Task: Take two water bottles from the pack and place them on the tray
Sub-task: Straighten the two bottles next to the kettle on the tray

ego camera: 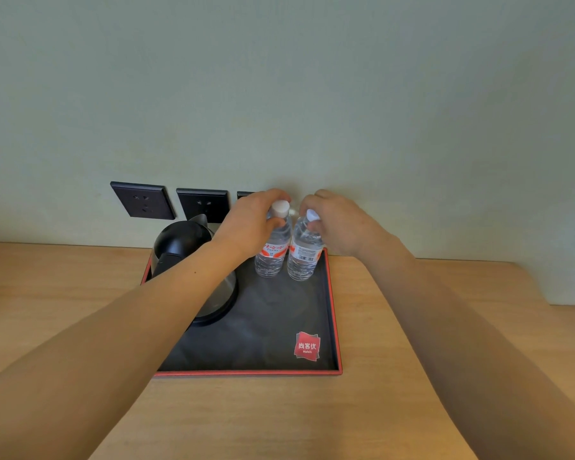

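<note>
Two clear water bottles stand upright on the tray [329, 313], a dark tray with a red rim that sits on the wooden bench [395, 327] close to the pale green wall [279, 78]. Both bottles are at the tray's far right corner, side by side and just about touching, their bases set down on the dark surface.

The left hand [246, 224] reaches over the tray and grips the left bottle [270, 257] at its neck; its fingers [276, 223] are curled tight around the neck just below the white cap [281, 208], thumb on the near side. This bottle's label shows red and white print toward the camera.

The right hand [342, 224] holds the right bottle [303, 258] in the same manner, fingers closed around the neck and partly covering its white cap, so only a little of the cap shows. This bottle's label shows a barcode.

A black and steel electric kettle [183, 247] stands at the tray's far left corner, partly hidden by the left forearm, which crosses in front of it. A red square logo [306, 346] with white characters is printed at the tray's near right corner. The middle of the tray is bare dark surface.

On the wall beyond the tray are dark socket plates [143, 200] in a row; the left hand hides most of the one nearest the bottles.
</note>
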